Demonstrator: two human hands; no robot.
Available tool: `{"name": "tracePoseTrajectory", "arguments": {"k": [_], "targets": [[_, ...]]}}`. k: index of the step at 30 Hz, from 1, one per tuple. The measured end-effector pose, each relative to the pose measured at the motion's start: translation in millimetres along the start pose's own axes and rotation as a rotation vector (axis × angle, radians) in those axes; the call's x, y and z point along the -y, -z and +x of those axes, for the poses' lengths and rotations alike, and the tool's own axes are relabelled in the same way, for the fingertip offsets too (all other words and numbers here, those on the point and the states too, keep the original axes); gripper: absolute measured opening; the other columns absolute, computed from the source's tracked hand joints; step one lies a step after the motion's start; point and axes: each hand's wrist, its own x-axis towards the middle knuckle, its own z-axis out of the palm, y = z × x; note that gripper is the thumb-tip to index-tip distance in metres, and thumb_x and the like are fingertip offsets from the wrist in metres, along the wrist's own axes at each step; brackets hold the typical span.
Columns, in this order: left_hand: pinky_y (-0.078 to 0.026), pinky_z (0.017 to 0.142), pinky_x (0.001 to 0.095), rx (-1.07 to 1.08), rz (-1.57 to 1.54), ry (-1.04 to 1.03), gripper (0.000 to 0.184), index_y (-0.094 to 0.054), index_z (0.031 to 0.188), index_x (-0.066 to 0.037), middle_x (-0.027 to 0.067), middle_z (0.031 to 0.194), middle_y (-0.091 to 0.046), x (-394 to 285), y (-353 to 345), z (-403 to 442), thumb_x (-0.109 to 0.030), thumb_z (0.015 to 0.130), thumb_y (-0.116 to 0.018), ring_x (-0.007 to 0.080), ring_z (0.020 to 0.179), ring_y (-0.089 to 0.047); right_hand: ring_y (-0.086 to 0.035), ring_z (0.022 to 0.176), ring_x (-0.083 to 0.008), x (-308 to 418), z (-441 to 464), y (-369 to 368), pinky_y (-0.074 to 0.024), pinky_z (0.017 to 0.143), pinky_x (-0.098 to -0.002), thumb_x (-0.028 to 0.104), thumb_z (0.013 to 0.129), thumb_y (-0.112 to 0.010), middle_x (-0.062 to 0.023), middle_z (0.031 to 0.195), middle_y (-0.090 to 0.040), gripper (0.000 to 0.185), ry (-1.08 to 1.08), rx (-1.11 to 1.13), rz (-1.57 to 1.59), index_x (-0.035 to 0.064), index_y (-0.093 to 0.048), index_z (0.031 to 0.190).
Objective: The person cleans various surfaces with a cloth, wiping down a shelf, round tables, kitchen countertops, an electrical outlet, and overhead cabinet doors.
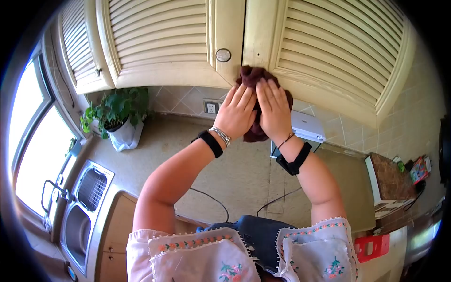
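A dark maroon cloth [253, 132] is bunched against the lower edge of the cream louvred cabinet doors [260, 58], near where the two doors meet. My left hand [237, 110] holds the left part of the cloth, its fingers long, side by side and pointing up. On the right part, my right hand [274, 110] grips the cloth in the same way, thumb towards the left hand. Both palms face away, so the contact under the fingers is hidden. Part of the cloth hangs down between and below my hands.
Below lies a counter [174, 141] with a potted plant [123, 124] at the left. A double sink [84, 207] stands by the window. A white box-shaped appliance [307, 126] is behind my right wrist. The wall socket [211, 107] sits under the cabinets.
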Motion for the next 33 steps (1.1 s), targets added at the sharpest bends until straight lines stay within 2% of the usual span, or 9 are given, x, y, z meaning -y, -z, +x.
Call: {"name": "tracePoseTrajectory", "arguments": {"k": [5,11,16,22,25,26,27,28,33], "targets": [[-0.024,0.108,0.0453,-0.003,0.002,-0.066,0.055,-0.044,0.125,0.005,0.02,0.132,-0.042,9.5,-2.0,6.7,-0.026,0.081,-0.054,0.0334,0.127,-0.036,-0.037,0.129,-0.0262,1.5,9.7,6.3,-0.0269,0.106,-0.0409,0.013,0.085,-0.042,-0.012,0.137,-0.042,0.049,-0.026,0.038,-0.037,0.0044,-0.039,0.134],[-0.023,0.109,0.0445,-0.091,0.077,0.009,0.058,-0.035,0.129,0.01,0.0268,0.136,-0.035,30.0,20.2,62.1,-0.019,0.081,-0.05,0.0376,0.13,-0.031,-0.036,0.129,-0.0253,-2.4,88.2,21.8,-0.0265,0.106,-0.0408,0.016,0.087,-0.04,-0.0125,0.136,-0.043,0.048,-0.064,-0.085,-0.116,0.0036,-0.039,0.133],[-0.021,0.109,0.0439,-0.129,-0.079,0.104,0.069,-0.022,0.135,0.012,0.0319,0.141,-0.022,20.8,27.1,84.6,-0.021,0.081,-0.049,0.0391,0.135,-0.021,-0.04,0.127,-0.0209,-24.4,137.2,37.3,-0.0304,0.105,-0.0372,0.018,0.087,-0.045,-0.0066,0.131,-0.049,0.043,0.074,-0.169,-0.282,0.0067,-0.046,0.128],[-0.016,0.109,0.0491,-0.273,-0.086,0.149,0.073,-0.021,0.135,0.014,0.0337,0.142,-0.017,20.6,31.4,125.1,-0.023,0.079,-0.051,0.0443,0.134,-0.016,-0.036,0.129,-0.0188,-51.1,178.2,55.0,-0.03,0.106,-0.0344,0.019,0.088,-0.045,-0.0036,0.135,-0.045,0.044,0.164,-0.166,-0.345,0.0084,-0.043,0.131],[-0.016,0.109,0.0486,-0.352,0.043,0.072,0.073,-0.023,0.136,0.01,0.0317,0.142,-0.018,39.4,43.2,160.7,-0.025,0.078,-0.053,0.0421,0.134,-0.017,-0.032,0.131,-0.028,-67.7,211.9,69.8,-0.0288,0.108,-0.0367,0.006,0.085,-0.044,-0.0123,0.139,-0.039,0.049,0.195,-0.184,-0.181,0.0044,-0.04,0.134],[-0.016,0.11,0.0483,-0.368,0.056,0.045,0.072,-0.023,0.136,0.009,0.0303,0.143,-0.018,47.2,47.2,170.6,-0.026,0.08,-0.051,0.0411,0.135,-0.017,-0.024,0.135,-0.0311,-64.9,220.5,83.5,-0.0224,0.111,-0.0354,0.011,0.09,-0.037,-0.0194,0.143,-0.03,0.05,0.087,-0.034,-0.192,-0.0027,-0.029,0.137],[-0.015,0.11,0.048,-0.384,0.072,0.018,0.072,-0.023,0.137,0.008,0.0289,0.144,-0.019,52.8,50.8,178.8,-0.027,0.081,-0.05,0.0401,0.135,-0.017,-0.025,0.134,-0.0314,-67.0,228.6,88.1,-0.0225,0.111,-0.0357,0.01,0.09,-0.035,-0.02,0.142,-0.031,0.049,0.096,-0.062,-0.215,-0.0032,-0.029,0.137],[-0.011,0.111,0.0455,-0.406,0.052,0.036,0.066,-0.025,0.138,0.006,0.0253,0.145,-0.02,53.8,53.0,184.7,-0.028,0.085,-0.042,0.0358,0.137,-0.017,-0.026,0.134,-0.0315,-67.0,234.1,90.2,-0.0226,0.111,-0.0357,0.011,0.09,-0.035,-0.0204,0.142,-0.031,0.049,0.069,-0.082,-0.196,-0.0037,-0.03,0.136],[-0.013,0.11,0.0475,-0.372,0.105,0.085,0.067,-0.021,0.139,0.007,0.0262,0.145,-0.018,45.0,52.9,187.2,-0.029,0.086,-0.042,0.0376,0.137,-0.015,-0.026,0.134,-0.0317,-63.1,236.1,83.7,-0.0223,0.111,-0.0359,0.012,0.09,-0.035,-0.021,0.142,-0.031,0.049,0.036,-0.187,-0.251,-0.0047,-0.031,0.136]]}}
